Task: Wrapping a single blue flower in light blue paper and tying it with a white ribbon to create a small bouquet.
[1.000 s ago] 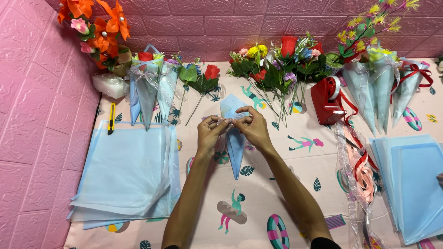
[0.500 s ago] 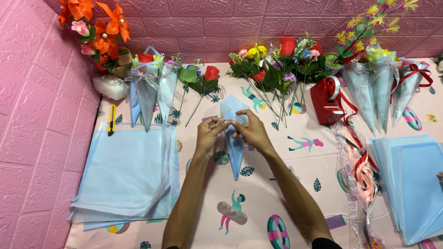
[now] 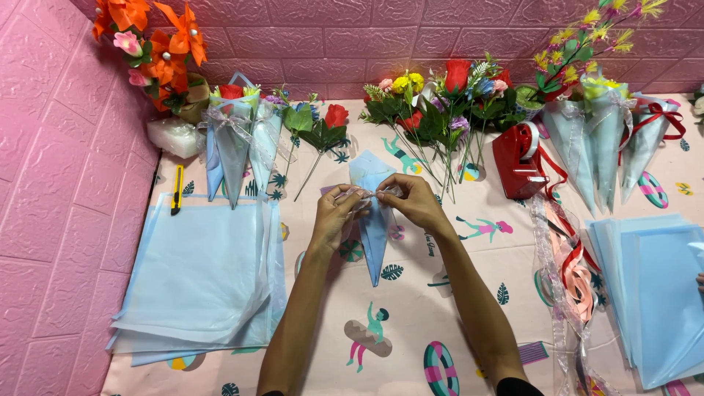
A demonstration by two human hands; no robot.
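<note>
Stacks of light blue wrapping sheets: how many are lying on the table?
2. One stack of light blue sheets lies at the left, beside the pink wall. The other stack lies at the right edge, partly cut off by the frame.

Head-worn view, steeply downward, close over table (image 3: 411, 345) — facing wall (image 3: 352, 51)

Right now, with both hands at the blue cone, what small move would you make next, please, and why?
Probably press the strip flat across the seam. The left hand and right hand pinch a thin clear strip, seemingly tape, over the upper part of the blue paper cone, which lies point-down on the patterned cloth.
</note>
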